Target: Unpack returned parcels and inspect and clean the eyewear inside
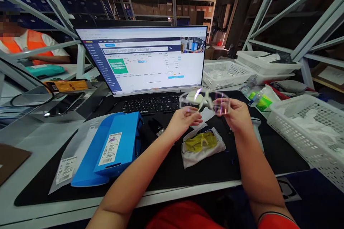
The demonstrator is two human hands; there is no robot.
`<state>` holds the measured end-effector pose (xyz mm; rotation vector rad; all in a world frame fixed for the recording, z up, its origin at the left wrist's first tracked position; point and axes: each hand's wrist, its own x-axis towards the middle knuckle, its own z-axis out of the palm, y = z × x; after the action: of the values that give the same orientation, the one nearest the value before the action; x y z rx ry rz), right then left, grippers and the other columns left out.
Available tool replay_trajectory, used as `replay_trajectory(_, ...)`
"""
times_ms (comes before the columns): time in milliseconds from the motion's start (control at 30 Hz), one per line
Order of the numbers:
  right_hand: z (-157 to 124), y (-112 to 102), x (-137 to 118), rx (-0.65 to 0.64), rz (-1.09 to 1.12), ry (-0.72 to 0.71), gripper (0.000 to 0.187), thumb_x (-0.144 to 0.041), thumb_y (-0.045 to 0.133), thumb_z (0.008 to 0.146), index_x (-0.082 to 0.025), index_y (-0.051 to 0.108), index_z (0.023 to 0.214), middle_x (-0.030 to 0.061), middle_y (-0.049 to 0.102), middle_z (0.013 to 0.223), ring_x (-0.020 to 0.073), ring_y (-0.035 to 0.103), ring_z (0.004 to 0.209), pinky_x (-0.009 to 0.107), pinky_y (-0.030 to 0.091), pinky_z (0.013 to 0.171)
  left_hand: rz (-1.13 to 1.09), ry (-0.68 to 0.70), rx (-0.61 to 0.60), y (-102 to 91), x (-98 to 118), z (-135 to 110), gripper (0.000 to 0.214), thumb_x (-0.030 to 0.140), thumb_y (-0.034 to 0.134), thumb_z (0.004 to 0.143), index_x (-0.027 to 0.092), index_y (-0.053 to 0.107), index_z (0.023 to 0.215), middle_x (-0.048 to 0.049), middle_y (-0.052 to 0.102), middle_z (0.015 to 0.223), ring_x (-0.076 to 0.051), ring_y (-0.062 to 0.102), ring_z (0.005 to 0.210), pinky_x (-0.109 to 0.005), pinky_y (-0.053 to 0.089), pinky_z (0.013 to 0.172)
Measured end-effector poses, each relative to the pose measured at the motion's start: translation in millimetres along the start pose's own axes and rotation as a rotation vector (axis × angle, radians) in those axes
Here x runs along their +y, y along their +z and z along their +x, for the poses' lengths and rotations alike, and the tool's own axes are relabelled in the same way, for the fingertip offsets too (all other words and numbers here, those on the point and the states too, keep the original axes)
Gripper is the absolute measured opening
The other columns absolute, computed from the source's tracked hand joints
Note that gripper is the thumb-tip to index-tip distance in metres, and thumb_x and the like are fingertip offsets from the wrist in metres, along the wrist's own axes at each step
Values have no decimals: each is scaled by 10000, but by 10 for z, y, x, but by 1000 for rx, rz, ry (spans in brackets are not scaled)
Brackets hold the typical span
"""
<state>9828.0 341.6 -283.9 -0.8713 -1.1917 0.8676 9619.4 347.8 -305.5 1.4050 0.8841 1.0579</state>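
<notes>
A pair of clear glasses [206, 97] is held up above the desk mat in front of the monitor. My left hand [185, 120] pinches the left lens side, and my right hand [233, 112] grips the right lens side. Below them, a yellow lens piece [201, 141] with a pale nose bridge lies on a white cloth pouch [190, 159]. A crumpled white wrap [205, 116] sits just behind it. Left of my forearm stands an open blue box [125, 139] with a white label, beside a clear labelled plastic bag [66, 164].
A monitor [145, 64] and black keyboard [153, 103] stand behind the hands. White perforated baskets [309, 128] line the right side. A grey handheld device [256, 128] lies by my right forearm. A co-worker in an orange vest [37, 43] sits at the far left.
</notes>
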Motion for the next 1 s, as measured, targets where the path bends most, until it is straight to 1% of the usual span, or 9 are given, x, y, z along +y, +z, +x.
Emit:
replay_trajectory(133, 158, -131, 84, 182, 182, 24, 372, -451, 925, 570, -198, 768, 792, 17, 739, 804, 83, 621, 559, 195, 545, 506, 859, 192, -140, 260, -58, -203, 532, 387, 813, 729, 139, 649, 1170, -187, 677, 1223, -350, 642, 1149, -477, 516, 992)
replay_trajectory(200, 204, -169, 115, 222, 186, 16, 375, -424, 935, 551, -187, 765, 788, 14, 732, 778, 89, 638, 581, 194, 559, 528, 1194, 177, -228, 441, -98, -285, 542, 367, 799, 742, 112, 640, 1193, -204, 667, 1214, -378, 626, 1160, -501, 481, 1021)
replay_trajectory(267, 225, -188, 136, 248, 195, 8, 386, -412, 941, 530, -178, 763, 780, 7, 721, 738, 98, 652, 592, 198, 571, 544, 1370, 82, -270, 599, -149, -320, 407, 284, 714, 811, 81, 648, 1158, -211, 690, 1128, -369, 664, 1084, -500, 494, 980)
replay_trajectory(400, 239, -210, 153, 266, 225, -9, 390, -418, 935, 545, -163, 759, 783, 5, 710, 714, 100, 670, 613, 198, 587, 585, 1432, -27, -259, 700, -201, -302, 253, 102, 510, 873, 79, 679, 1059, -203, 728, 998, -334, 718, 930, -427, 546, 795)
replay_trajectory(500, 254, -236, 156, 286, 229, -30, 380, -422, 928, 567, -173, 749, 792, 0, 713, 728, 105, 677, 623, 208, 596, 593, 1409, -1, -261, 594, -122, -241, 239, 186, 546, 877, 155, 695, 1062, -145, 746, 1014, -308, 719, 918, -384, 545, 773)
replay_trajectory(600, 274, -254, 167, 301, 246, -37, 401, -438, 930, 554, -168, 745, 785, -7, 703, 693, 106, 674, 601, 204, 593, 575, 1371, 64, -168, 476, 28, -72, 278, 290, 581, 872, 229, 690, 1121, -85, 750, 1042, -284, 707, 960, -355, 539, 804)
replay_trajectory(733, 294, -256, 192, 299, 264, -29, 411, -450, 930, 542, -159, 755, 774, -8, 698, 680, 104, 669, 584, 205, 593, 567, 1485, 10, -57, 461, 126, 329, 288, 284, 553, 883, 201, 684, 1126, -108, 734, 1100, -280, 687, 1044, -344, 535, 862)
replay_trajectory(867, 320, -266, 241, 318, 259, -25, 386, -436, 920, 554, -162, 757, 770, -10, 692, 663, 112, 669, 586, 222, 600, 573, 1536, -95, -94, 551, 2, 678, 292, 202, 568, 861, 134, 691, 1117, -180, 715, 1147, -301, 685, 1075, -359, 545, 869)
replay_trajectory(1000, 363, -284, 323, 321, 241, -7, 390, -445, 912, 548, -162, 749, 761, -6, 692, 669, 115, 667, 591, 237, 604, 587, 1554, -196, -169, 594, -160, 863, 286, 206, 638, 840, 142, 699, 1111, -187, 717, 1157, -318, 684, 1091, -380, 553, 865)
